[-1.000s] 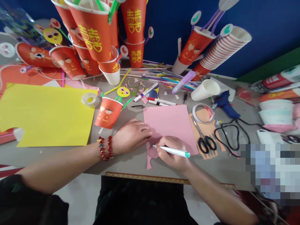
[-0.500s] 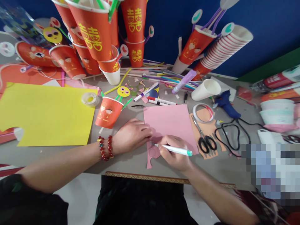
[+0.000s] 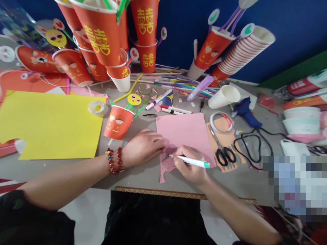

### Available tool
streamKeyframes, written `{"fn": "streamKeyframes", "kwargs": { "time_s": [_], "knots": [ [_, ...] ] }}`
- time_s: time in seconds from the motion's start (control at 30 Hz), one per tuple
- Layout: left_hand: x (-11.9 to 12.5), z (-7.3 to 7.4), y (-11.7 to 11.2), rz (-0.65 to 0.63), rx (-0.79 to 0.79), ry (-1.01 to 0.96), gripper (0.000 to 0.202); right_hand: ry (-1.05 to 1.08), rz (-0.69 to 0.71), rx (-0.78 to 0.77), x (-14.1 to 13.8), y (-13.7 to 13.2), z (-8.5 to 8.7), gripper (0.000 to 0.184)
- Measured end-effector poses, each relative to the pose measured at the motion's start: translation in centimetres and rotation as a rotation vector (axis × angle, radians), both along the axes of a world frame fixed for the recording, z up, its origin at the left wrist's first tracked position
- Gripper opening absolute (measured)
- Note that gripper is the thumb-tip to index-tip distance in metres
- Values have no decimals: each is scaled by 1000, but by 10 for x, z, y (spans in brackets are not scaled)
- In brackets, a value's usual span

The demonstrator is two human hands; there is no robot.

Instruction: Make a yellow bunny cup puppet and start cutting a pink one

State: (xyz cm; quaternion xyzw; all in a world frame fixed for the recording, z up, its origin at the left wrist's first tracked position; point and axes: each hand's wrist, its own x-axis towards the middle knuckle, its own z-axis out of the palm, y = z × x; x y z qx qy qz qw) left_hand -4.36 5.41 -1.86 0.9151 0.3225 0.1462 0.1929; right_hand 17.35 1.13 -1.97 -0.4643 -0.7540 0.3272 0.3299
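Note:
A pink paper sheet [image 3: 184, 131] lies on the table before me, its lower left part cut ragged, with a round outline drawn there. My right hand [image 3: 190, 165] is closed around a white marker [image 3: 192, 161] with a green end, its tip at the sheet near that outline. Flat on the left edge of the sheet rests my left hand [image 3: 145, 148], fingers stretched out and holding nothing. Just beyond it a red paper cup [image 3: 118, 123] leans, with green stems and a yellow bunny face [image 3: 134, 99] in it.
Yellow paper [image 3: 58, 126] with a tape roll [image 3: 98, 108] lies left. To the right are scissors [image 3: 221, 149], a ring of tape [image 3: 221, 122] and a blue glue gun [image 3: 247, 112] with a looped cord. Stacked red cups [image 3: 102, 37] stand behind, near markers and pipe cleaners.
The marker tip has shifted very slightly up the pink sheet with my right hand. My left hand stays in place.

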Motion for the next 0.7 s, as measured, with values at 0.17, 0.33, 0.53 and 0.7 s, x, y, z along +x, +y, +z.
{"fn": "streamKeyframes", "kwargs": {
  "time_s": [0.17,0.33,0.53,0.7],
  "knots": [
    [0,0,1,0,0,0,19,8,8,2,1,-1,-1,19],
    [1,-3,0,4,23,-23,19,11,31,2,0,-1,0,19],
    [0,-1,0,10,37,-23,21,29,65,-1,-1,0,2,18],
    [0,-2,0,9,30,-19,19,-2,17,-2,0,-1,0,20]
  ]
}}
